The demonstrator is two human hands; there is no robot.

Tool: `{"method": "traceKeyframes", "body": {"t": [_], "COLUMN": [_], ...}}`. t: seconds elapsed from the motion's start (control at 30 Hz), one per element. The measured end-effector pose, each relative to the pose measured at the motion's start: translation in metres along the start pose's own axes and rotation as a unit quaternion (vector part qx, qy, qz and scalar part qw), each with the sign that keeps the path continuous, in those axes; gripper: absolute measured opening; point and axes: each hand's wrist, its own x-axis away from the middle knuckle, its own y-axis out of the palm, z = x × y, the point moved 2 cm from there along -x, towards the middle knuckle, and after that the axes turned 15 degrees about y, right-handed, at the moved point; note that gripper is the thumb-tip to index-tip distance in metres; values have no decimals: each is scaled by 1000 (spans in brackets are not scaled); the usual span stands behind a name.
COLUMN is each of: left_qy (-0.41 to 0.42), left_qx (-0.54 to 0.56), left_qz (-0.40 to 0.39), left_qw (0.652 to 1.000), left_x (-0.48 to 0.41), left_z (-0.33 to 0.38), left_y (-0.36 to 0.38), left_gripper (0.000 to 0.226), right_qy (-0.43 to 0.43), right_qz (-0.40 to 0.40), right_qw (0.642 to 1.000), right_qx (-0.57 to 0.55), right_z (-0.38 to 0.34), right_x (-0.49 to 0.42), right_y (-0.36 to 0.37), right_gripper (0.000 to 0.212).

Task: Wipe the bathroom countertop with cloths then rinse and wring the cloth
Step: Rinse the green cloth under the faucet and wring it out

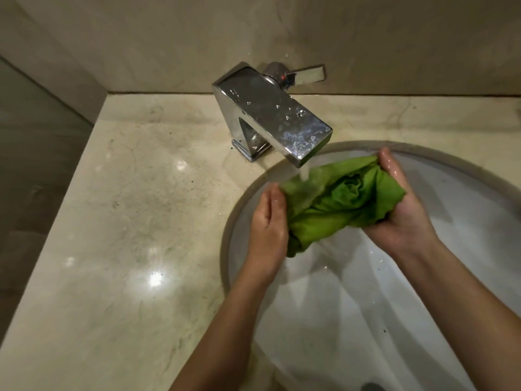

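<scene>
Green cloth point(346, 204) is held bunched over the basin point(310, 320), just below the faucet point(270, 114) spout, w/ the water stream point(304, 173) landing on its upper-left part, nearer the L hand point(267, 221). Its long axis runs approx. lower left to upper right, btwn the two grips: one end is clasped by the L hand, the other is cupped from below by the R hand point(403, 213), fingers curled round the folds. Rinsing is judged under way; for wringing, opposite twists about that axis would be needed. No pooled water is seen in the basin, only runoff.
</scene>
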Motion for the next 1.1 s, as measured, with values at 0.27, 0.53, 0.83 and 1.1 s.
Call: {"method": "traceKeyframes", "body": {"t": [0.27,0.53,0.83,1.1], "left_qy": [-93,-74,-80,-80], "left_qx": [200,111,108,137], "left_qz": [160,132,116,115], "left_qw": [962,982,984,981], "left_x": [-21,-25,-20,-28], "left_z": [2,11,6,6], "left_y": [33,25,21,22], "left_gripper": [45,41,41,42], "right_qy": [-381,-380,-350,-348], "right_qz": [157,242,271,266], "right_qw": [821,770,752,741], "right_qx": [395,451,489,508], "right_z": [56,73,73,66], "right_x": [2,-15,-13,-11], "right_y": [48,46,48,53], "right_gripper": [24,33,33,33]}}
